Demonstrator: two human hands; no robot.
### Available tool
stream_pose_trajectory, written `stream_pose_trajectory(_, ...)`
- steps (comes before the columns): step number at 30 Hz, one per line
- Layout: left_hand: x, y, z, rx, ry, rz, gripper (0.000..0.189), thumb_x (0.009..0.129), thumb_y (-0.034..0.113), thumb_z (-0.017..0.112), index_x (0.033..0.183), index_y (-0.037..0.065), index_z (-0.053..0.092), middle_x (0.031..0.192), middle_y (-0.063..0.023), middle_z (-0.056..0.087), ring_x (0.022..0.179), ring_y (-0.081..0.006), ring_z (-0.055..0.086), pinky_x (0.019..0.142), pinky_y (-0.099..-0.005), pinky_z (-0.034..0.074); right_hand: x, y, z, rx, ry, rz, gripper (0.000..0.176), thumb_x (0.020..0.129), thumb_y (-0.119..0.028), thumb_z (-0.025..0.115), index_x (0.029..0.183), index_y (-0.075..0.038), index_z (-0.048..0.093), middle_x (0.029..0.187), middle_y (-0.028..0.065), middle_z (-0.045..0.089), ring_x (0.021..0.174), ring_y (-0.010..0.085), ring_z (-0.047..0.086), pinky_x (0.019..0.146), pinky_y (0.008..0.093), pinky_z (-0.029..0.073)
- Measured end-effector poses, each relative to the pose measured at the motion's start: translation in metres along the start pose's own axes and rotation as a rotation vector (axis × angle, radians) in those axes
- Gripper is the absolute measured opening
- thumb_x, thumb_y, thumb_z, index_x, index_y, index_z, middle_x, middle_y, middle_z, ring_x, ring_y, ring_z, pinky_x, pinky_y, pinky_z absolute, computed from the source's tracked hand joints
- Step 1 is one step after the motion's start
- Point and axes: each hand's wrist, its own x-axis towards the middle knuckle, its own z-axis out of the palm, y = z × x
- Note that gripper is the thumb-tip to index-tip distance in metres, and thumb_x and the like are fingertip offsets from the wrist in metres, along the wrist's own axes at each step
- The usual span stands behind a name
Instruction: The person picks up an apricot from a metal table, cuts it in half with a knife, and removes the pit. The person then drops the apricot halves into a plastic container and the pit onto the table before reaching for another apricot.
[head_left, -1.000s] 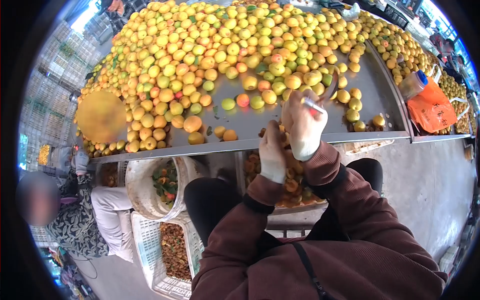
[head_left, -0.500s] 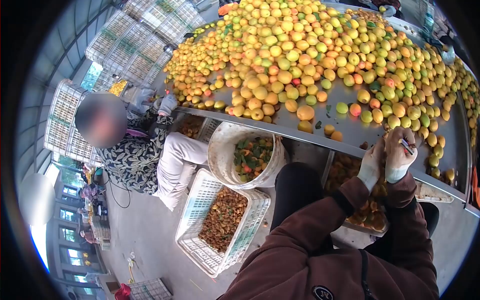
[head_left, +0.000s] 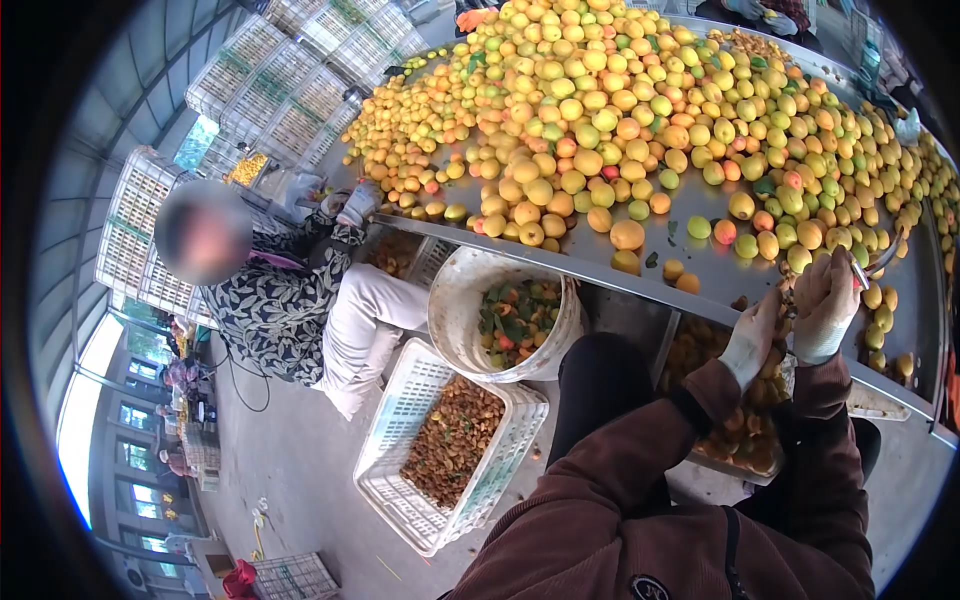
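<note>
Both gloved hands are over the near edge of the steel table (head_left: 690, 220), above a crate of apricot pieces (head_left: 735, 440). My right hand (head_left: 826, 305) is closed around a slim metal tool (head_left: 858, 272) with a bit of red on it, pointing away from me. My left hand (head_left: 750, 335) is just left of it with fingers curled together; what they hold is hidden. Past the hands, loose apricots (head_left: 765, 245) lie on the metal, at the front of a large heap of yellow and orange apricots (head_left: 590, 120).
A white bucket (head_left: 450, 310) with fruit and leaves stands left of my knee. Beside it, a white plastic crate (head_left: 385, 460) holds brown bits. At the left, a seated person (head_left: 280, 320) works at the table edge. Stacked crates (head_left: 150, 240) rise behind.
My hands have drawn slightly apart, and the tool in the right hand now points outward past the fingers. The whole view has shifted slightly.
</note>
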Motion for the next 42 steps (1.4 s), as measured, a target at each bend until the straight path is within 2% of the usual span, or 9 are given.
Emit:
stream_pose_trajectory(10, 0.03, -0.034, -0.026, -0.036, -0.131, 0.054, 0.028, 0.101, 0.03, 0.048, 0.099, 0.005, 0.061, 0.081, 0.0031, 0.052, 0.072, -0.006, 0.047, 0.063, -0.0229, 0.038, 0.001, -0.002, 0.0, 0.08, 0.015, 0.065, 0.038, 0.099, -0.029, 0.05, 0.066, -0.016, 0.038, 0.052, -0.0067, 0.028, 0.041, 0.0054, 0.021, 0.04, 0.0257, 0.016)
stream_pose_trajectory(12, 0.046, -0.059, -0.039, 0.314, -0.117, 0.5, 0.022, 0.101, 0.016, 0.046, 0.112, 0.002, 0.058, 0.091, -0.0029, 0.059, 0.08, -0.0133, 0.056, 0.07, -0.0274, 0.045, 0.003, 0.006, -0.005, 0.025, 0.022, 0.037, 0.041, 0.1, -0.032, 0.049, 0.065, -0.016, 0.037, 0.051, -0.0062, 0.027, 0.04, 0.0065, 0.021, 0.04, 0.0265, 0.017)
stream_pose_trajectory(15, 0.033, -0.025, -0.034, 0.311, -0.006, 0.127, 0.026, 0.103, 0.031, 0.047, 0.099, 0.009, 0.058, 0.083, -0.0023, 0.057, 0.078, -0.0153, 0.06, 0.066, -0.0327, 0.048, 0.009, 0.007, -0.003, 0.094, 0.126, 0.072, 0.043, 0.101, -0.032, 0.048, 0.063, -0.015, 0.036, 0.052, -0.005, 0.028, 0.041, 0.0079, 0.023, 0.04, 0.0282, 0.018)
stream_pose_trajectory(18, 0.01, -0.004, -0.025, 0.436, -0.153, 0.224, 0.038, 0.1, 0.044, 0.045, 0.095, 0.009, 0.058, 0.08, -0.0011, 0.057, 0.069, -0.0143, 0.059, 0.058, -0.0328, 0.047, 0.002, -0.001, -0.005, -0.052, -0.013, -0.037, 0.041, 0.1, -0.03, 0.047, 0.065, -0.014, 0.035, 0.052, -0.0039, 0.027, 0.041, 0.0082, 0.023, 0.041, 0.0291, 0.018)
stream_pose_trajectory(20, -0.02, 0.026, 0.008, 0.153, -0.02, -0.044, 0.042, 0.099, 0.048, 0.045, 0.094, 0.008, 0.058, 0.078, -0.001, 0.057, 0.065, -0.0123, 0.058, 0.056, -0.0297, 0.046, -0.003, -0.012, 0.0, -0.017, -0.079, -0.079, 0.038, 0.1, -0.025, 0.047, 0.065, -0.01, 0.045, 0.048, -0.0001, 0.038, 0.04, 0.0105, 0.034, 0.041, 0.0282, 0.026)
stream_pose_trajectory(26, -0.03, 0.035, 0.012, 0.146, 0.037, -0.155, 0.039, 0.101, 0.041, 0.044, 0.085, 0.006, 0.052, 0.074, -0.0052, 0.055, 0.06, -0.0135, 0.056, 0.051, -0.0275, 0.046, -0.003, -0.02, 0.004, 0.178, -0.003, 0.071, 0.03, 0.099, -0.022, 0.051, 0.071, -0.011, 0.046, 0.05, -0.0028, 0.039, 0.04, 0.0075, 0.031, 0.038, 0.0263, 0.022)
stream_pose_trajectory(33, -0.034, 0.017, 0.009, 0.212, 0.023, 0.139, 0.043, 0.1, 0.047, 0.046, 0.093, 0.006, 0.055, 0.082, -0.003, 0.058, 0.07, -0.013, 0.056, 0.059, -0.0257, 0.045, -0.016, -0.003, -0.001, 0.084, -0.081, -0.09, 0.014, 0.094, -0.008, 0.058, 0.082, -0.009, 0.05, 0.066, -0.0021, 0.05, 0.052, 0.0057, 0.045, 0.045, 0.0215, 0.032)
stream_pose_trajectory(35, -0.036, 0.003, 0.009, 0.524, 0.029, 0.601, 0.037, 0.1, 0.039, 0.048, 0.099, 0.002, 0.052, 0.087, -0.0046, 0.059, 0.077, -0.0134, 0.056, 0.064, -0.0278, 0.047, -0.018, 0.002, -0.004, 0.061, -0.077, -0.085, 0.012, 0.094, -0.008, 0.058, 0.084, -0.008, 0.051, 0.068, -0.0015, 0.051, 0.054, 0.0059, 0.046, 0.046, 0.0212, 0.034)
stream_pose_trajectory(42, -0.023, -0.006, 0.005, 0.743, 0.02, 0.579, 0.02, 0.101, 0.021, 0.046, 0.095, 0.002, 0.046, 0.085, -0.0065, 0.059, 0.073, -0.0126, 0.056, 0.063, -0.0284, 0.048, -0.011, -0.008, 0.007, 0.025, 0.071, -0.061, 0.022, 0.095, -0.009, 0.057, 0.078, -0.009, 0.044, 0.057, -0.0004, 0.042, 0.043, 0.0072, 0.033, 0.04, 0.0246, 0.025)
